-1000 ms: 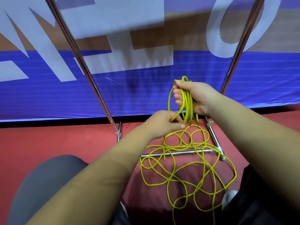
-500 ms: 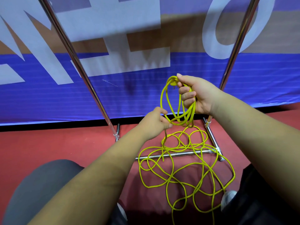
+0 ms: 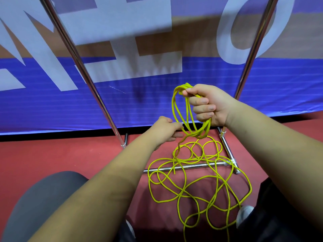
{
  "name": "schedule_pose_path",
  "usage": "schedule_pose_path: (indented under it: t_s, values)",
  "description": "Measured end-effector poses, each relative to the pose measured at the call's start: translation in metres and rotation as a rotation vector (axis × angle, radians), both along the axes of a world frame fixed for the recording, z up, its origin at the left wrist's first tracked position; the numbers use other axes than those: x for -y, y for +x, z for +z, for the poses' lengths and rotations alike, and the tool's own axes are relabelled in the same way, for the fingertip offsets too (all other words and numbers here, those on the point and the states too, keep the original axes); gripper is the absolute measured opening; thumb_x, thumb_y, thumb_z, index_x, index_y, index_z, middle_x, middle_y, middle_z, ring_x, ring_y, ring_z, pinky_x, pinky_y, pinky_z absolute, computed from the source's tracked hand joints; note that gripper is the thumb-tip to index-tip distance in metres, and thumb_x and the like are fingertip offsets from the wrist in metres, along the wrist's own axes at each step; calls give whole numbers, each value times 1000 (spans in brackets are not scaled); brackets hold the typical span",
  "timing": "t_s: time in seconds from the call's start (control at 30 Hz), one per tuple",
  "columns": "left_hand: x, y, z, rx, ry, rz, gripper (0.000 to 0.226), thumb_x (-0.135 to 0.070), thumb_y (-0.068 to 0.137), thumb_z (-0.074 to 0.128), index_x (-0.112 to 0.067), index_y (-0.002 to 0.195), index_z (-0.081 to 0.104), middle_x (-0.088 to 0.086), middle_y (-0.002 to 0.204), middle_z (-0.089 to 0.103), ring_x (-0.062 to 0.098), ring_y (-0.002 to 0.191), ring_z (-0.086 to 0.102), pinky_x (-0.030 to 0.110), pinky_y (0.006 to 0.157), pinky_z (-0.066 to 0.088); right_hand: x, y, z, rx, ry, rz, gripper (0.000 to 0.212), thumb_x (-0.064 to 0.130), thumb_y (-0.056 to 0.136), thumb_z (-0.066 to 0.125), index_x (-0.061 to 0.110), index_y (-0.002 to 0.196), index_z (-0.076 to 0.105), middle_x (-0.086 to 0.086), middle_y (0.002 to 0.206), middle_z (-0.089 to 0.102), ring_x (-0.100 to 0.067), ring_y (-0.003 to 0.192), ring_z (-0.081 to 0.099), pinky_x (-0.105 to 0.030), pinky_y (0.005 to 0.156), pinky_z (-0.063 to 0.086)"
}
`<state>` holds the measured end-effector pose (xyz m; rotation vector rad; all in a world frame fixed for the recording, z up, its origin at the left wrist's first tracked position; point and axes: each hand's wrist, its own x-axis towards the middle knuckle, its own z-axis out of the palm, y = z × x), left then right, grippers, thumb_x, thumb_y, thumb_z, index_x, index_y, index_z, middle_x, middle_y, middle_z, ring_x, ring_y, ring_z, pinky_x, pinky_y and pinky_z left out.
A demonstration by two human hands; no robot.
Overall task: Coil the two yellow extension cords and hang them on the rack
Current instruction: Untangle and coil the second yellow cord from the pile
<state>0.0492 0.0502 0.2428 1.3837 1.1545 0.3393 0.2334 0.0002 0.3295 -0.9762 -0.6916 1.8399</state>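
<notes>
Head view: right hand (image 3: 212,105) fisted around cord loops (image 3: 187,116), raised.

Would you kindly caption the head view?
Right hand holds yellow cord loops; left hand feeds more beside them.

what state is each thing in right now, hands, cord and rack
right hand: grip shut on a few hanging cord loops
left hand: at the strand below the loops, grip unclear
yellow cord: mostly uncoiled, tangled on the floor, crossing the rack's base bar
rack: standing, no cord hung in view
</notes>
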Motion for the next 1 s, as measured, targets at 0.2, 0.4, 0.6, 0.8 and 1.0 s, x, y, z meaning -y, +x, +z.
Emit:
schedule_pose_path:
  t_s: [0.2, 0.4, 0.6, 0.8, 1.0]
  values:
    - [1, -5, -3, 62, -29, 22, 37, -35, 105, 57, -18, 137, 48, 6, 116, 76, 15, 88, 79, 34, 84, 62, 3, 1, 5, -101, 49, 72, 26, 32, 107, 45, 17, 93, 61, 8, 45, 31, -5, 26, 26, -17, 29, 22]
    - [6, -5, 1, 34, -38, 1, 29, -36, 106, 55, -16, 127, 58, 5, 112, 76, 20, 90, 79, 37, 81, 65, 5, -2, 0, -71, 57, 93, 27, 31, 108, 43, 16, 93, 60, 8, 45, 32, -6, 26, 27, -17, 28, 24]
    - [6, -4, -6, -46, -34, -86, 29, -39, 106, 53, -16, 102, 69, 5, 112, 77, 27, 98, 78, 41, 85, 62, 3, -8, -4, -17, 30, 99, 30, 35, 106, 47, 16, 89, 63, 7, 45, 32, -7, 26, 26, -17, 29, 23]
    - [2, -7, -11, -109, -82, -141, 49, -63, 100, 49, -23, 119, 69, -2, 118, 76, 15, 114, 70, 34, 94, 54, 1, -6, -2, -17, 60, 9, 35, 45, 107, 49, 19, 86, 61, 7, 44, 30, -7, 26, 25, -17, 31, 20]
    - [1, -18, -16, -44, -290, -274, 60, -45, 92, 40, -12, 134, 69, -4, 134, 70, 6, 134, 53, 42, 122, 17, -4, 0, -3, -33, 68, -99, 32, 46, 106, 53, 22, 86, 60, 7, 45, 28, -7, 28, 23, -18, 31, 20]
